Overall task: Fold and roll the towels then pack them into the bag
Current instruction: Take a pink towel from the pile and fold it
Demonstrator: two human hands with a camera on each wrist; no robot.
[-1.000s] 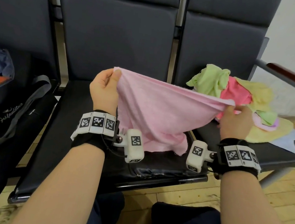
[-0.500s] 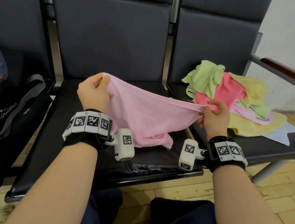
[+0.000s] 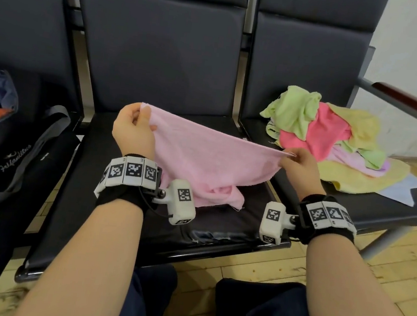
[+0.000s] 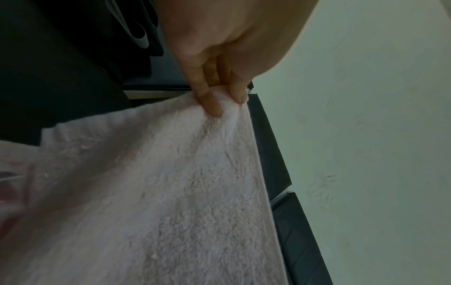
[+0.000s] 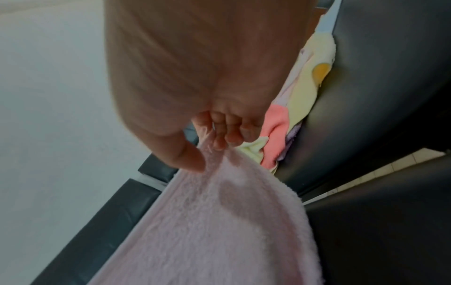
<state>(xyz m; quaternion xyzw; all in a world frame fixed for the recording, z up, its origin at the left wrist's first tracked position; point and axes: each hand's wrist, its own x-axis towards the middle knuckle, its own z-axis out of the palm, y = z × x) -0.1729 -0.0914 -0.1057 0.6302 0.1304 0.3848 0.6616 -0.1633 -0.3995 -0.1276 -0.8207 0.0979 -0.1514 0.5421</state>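
Observation:
A light pink towel (image 3: 207, 163) is stretched between both hands above the middle seat, and its lower part sags onto the cushion. My left hand (image 3: 138, 121) pinches its upper left corner; the left wrist view shows the fingers (image 4: 212, 104) nipping the towel (image 4: 158, 192). At the right end, my right hand (image 3: 293, 158) pinches the other corner, thumb and fingers (image 5: 219, 142) closed on the cloth (image 5: 219, 221). A black bag (image 3: 3, 150) stands open on the left seat with some cloth inside.
A heap of green, hot pink, yellow and pale pink towels (image 3: 334, 141) lies on the right seat, also seen as towels (image 5: 305, 81) behind my right hand. A chair armrest (image 3: 413, 103) juts out at the right. The middle seat (image 3: 219, 232) lies below the towel; wooden floor beneath.
Both hands have lowered the pink towel toward the seat. The right hand has come in from the heap and shifted its pinch to the towel's corner.

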